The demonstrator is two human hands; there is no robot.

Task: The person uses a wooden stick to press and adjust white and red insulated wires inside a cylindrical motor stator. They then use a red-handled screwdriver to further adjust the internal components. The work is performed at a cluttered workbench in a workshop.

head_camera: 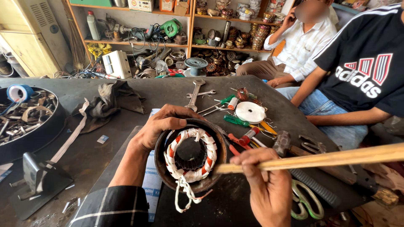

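Two hands are working on one motor stator (190,154), which is sitting on the dark workbench (139,90) just in front of us. We are steadying it with our left hand (162,126), fingers curled over the far rim of the rusty housing and pressed against it. Our right hand (265,185) is closed around a long wooden stick (320,159) — its near tip is resting at the right edge of the white-and-orange taped winding (208,153). To do this well, we judge that the stick should be bearing on the tape and not the bare wire, with the left hand keeping the housing from rolling. A round black tray (50,126) at the left is holding scrap strips and a blue tape roll (19,91). Screwdrivers (235,121), a white tape reel (250,112), a hammer (283,143) and green-handled scissors (305,201) are lying near the stator.
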